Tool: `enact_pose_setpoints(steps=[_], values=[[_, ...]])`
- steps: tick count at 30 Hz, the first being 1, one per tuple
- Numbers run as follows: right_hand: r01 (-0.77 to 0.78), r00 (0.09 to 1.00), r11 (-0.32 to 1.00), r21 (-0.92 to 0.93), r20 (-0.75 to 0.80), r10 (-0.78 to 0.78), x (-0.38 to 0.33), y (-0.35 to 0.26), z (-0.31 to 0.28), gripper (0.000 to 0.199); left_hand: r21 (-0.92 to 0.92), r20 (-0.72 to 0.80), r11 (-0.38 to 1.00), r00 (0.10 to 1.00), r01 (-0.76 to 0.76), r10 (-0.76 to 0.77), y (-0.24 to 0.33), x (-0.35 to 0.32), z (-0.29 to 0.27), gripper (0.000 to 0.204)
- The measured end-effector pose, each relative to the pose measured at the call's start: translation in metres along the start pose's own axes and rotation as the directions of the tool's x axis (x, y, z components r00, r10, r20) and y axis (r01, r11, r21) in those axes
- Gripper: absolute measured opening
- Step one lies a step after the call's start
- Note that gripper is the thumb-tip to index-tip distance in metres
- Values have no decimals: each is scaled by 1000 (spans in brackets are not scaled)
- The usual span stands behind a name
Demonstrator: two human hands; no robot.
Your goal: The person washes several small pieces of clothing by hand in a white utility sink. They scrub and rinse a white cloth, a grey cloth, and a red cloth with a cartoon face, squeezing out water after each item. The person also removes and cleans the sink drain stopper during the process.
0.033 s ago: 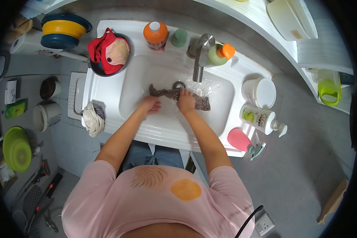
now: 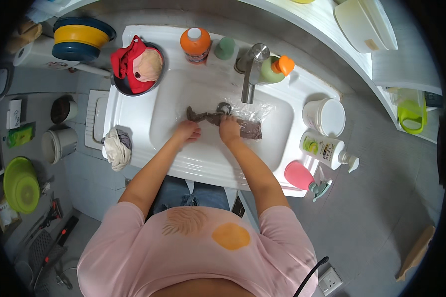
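Observation:
A long, narrow, wet brown cloth (image 2: pixel 250 129), shaped much like a sock, lies stretched across the floor of the white sink (image 2: pixel 176 94). My right hand (image 2: pixel 229 129) is on its middle, fingers bent over the fabric; the fingertips are partly hidden. Just short of the cloth's left end, my left hand (image 2: pixel 187 131) hovers with its fingers extended and nothing visible in them. Above the cloth stands the metal faucet (image 2: pixel 249 86), with splashing water below it. A dark round drain piece (image 2: pixel 224 107) touches the cloth's far edge.
Along the sink's back rim stand an orange bottle (image 2: pixel 195 47), a green cup (image 2: pixel 225 48) and a green pump bottle (image 2: pixel 269 72). A dark bowl (image 2: pixel 158 81) holds red cloth. At right are a white tub (image 2: pixel 327 116), a white pump bottle (image 2: pixel 321 149) and a pink bottle (image 2: pixel 298 174).
My right hand has slid slightly to the left along the brown cloth. My left hand has barely moved.

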State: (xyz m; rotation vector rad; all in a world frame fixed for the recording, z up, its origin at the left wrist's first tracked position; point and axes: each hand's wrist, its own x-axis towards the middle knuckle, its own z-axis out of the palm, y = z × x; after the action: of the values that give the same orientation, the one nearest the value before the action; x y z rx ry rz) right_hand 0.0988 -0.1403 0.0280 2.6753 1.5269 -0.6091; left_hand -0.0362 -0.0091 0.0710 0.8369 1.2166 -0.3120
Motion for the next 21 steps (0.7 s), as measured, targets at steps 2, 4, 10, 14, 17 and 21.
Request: enact_pose_setpoints(steps=[2,4,10,14,17,21], values=[[-46,992,998,33,116,42,5,-6,12,35,393,-37,847,914,-358,404,-13,2,-12,29],[-191,970,971,140,181,165,2,1,2,25,631,57,503,682,-590,729,-21,-3,-14,30],[18,999,952,306,35,-30,-27,-14,-81,26,686,400,11,388,-728,830,6,-24,49,23],[19,1000,897,441,-11,-16,-40,-3,-96,34,741,418,123,597,-660,685,28,-44,62,21],[262,961,695,669,-247,-123,-40,10,-77,46,610,449,139,485,-780,750,46,-70,64,18],[48,977,462,886,55,-208,-39,4,-94,52,487,443,331,555,-809,704,61,-78,53,16]])
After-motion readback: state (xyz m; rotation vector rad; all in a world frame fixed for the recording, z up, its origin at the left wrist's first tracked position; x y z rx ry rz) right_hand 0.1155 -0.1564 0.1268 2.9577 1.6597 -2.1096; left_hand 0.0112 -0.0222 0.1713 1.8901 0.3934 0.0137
